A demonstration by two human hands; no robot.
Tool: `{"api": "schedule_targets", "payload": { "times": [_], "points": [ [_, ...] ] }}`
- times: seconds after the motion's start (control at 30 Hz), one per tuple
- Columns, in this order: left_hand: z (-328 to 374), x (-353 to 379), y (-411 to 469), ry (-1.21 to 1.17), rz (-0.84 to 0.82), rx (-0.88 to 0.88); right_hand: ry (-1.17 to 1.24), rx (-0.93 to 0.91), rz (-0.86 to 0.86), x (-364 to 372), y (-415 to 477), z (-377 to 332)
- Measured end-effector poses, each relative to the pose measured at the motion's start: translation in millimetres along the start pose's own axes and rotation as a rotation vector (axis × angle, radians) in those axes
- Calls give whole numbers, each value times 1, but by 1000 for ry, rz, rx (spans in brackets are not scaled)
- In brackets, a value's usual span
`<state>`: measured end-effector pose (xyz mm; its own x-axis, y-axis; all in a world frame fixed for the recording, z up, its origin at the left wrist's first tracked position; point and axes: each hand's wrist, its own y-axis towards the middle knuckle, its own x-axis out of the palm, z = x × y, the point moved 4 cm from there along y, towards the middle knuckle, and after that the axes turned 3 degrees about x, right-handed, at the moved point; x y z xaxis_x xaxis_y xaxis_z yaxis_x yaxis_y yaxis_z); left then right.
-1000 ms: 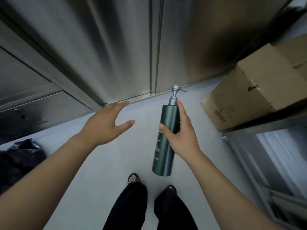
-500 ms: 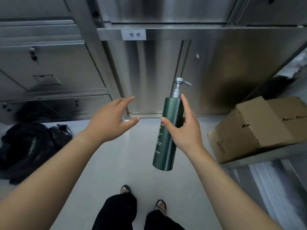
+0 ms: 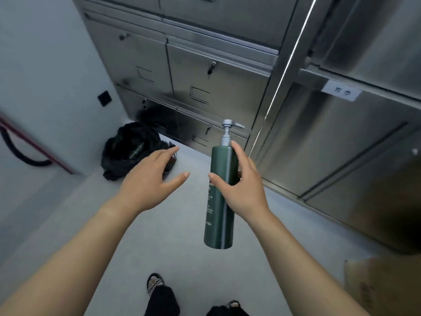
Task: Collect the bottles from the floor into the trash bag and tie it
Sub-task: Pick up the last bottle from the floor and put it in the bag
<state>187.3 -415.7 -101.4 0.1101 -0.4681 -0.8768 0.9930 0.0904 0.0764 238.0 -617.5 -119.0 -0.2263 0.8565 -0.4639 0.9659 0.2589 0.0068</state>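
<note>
head view: the gaze has swung left, and the crumpled black plastic trash bag (image 3: 134, 149) now sits full in sight on the pale floor (image 3: 173, 242) by the steel cabinet (image 3: 205, 71). right hand (image 3: 242, 190) fingers wrapped round the tall dark green pump bottle (image 3: 219, 201), upright, well off the floor. left hand (image 3: 148, 181) spread open, empty, reaching toward the bag. looks like the drop-in comes next; the bag's mouth likely wants holding open.

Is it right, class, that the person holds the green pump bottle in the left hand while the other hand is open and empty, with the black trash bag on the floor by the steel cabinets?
Not quite. The head view shows the green pump bottle in the right hand; the left hand is open and empty. The black trash bag does sit on the floor by the steel cabinets.
</note>
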Motion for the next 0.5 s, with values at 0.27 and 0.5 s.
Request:
{"api": "schedule_targets", "payload": {
  "times": [0.27, 0.5],
  "points": [
    [-103, -61, 11, 25, -25, -2, -24, -34, -7, 103, 36, -66],
    [-147, -83, 49, 3, -26, 40, -50, -30, 44, 132, 65, -90]
  ]
}}
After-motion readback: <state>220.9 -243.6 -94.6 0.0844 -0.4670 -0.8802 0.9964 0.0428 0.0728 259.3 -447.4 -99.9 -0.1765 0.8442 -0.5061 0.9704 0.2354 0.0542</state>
